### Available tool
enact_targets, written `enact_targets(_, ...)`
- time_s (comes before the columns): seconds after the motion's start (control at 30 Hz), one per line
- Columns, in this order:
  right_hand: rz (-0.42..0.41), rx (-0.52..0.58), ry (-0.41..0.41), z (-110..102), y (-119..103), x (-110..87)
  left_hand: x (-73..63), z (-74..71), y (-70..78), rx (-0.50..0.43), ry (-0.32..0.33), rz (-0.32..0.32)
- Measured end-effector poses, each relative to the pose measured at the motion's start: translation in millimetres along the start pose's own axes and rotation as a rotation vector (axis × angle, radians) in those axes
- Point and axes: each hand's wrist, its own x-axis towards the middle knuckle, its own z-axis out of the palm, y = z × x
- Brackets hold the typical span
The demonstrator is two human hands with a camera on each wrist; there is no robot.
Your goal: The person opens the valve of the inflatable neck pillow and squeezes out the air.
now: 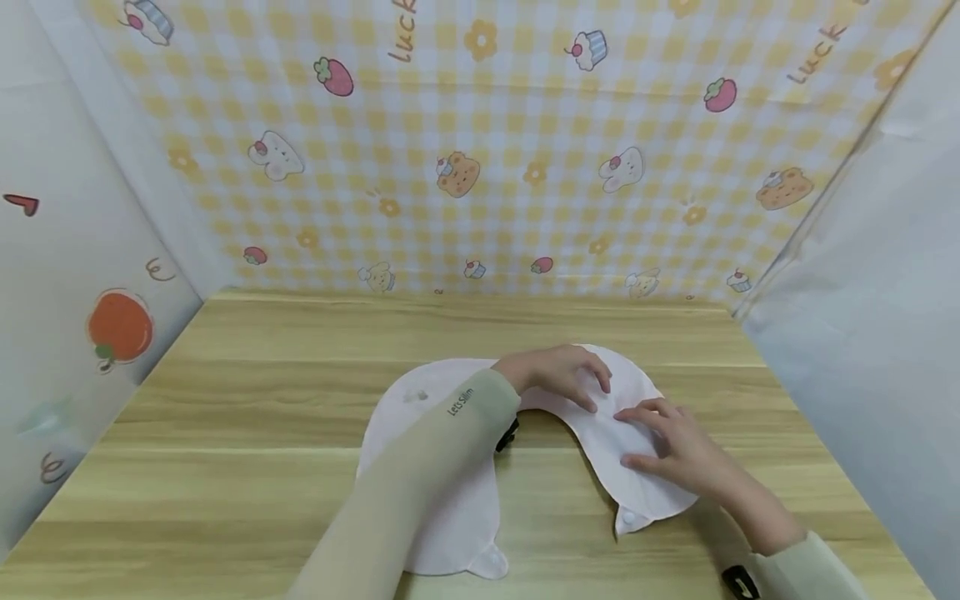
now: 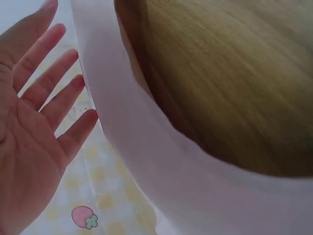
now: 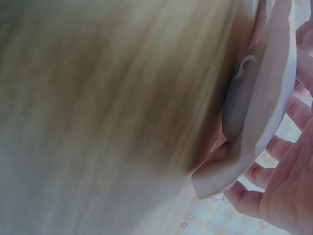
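A pale pink U-shaped cloth piece [image 1: 442,525] lies on the table, curve toward the back wall and both ends toward me. Each end carries a small tab; the right tab [image 1: 632,520] bears a round snap. Over the upper right of the curve is my left hand [image 1: 558,375], fingers loosely bent, holding nothing. In the left wrist view its fingers [image 2: 58,81] are spread at the cloth's edge. My right hand [image 1: 675,446] rests on the right arm of the U with fingers spread. From the right wrist, the cloth's edge [image 3: 264,107] shows a fold with a greyish inside.
The wood-grain table [image 1: 225,433] runs back to a yellow checked wall sheet [image 1: 495,225]. Pale side sheets stand at left [image 1: 60,275] and right [image 1: 862,275]. My left sleeve [image 1: 405,483] crosses over the left part of the cloth. A small greyish mark [image 1: 416,395] shows at its upper left.
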Motion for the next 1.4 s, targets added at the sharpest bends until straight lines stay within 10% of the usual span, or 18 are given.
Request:
enact_targets(0.6,0.004,0.022,-0.051,5,5,4.0,10.2,15.0,-1.2,0.020,-0.083,0.025)
enact_targets(1.4,0.052,0.035,-0.131,-11,5,16.7,-6.6,17.3,-11.2,0.035,-0.117,-0.104)
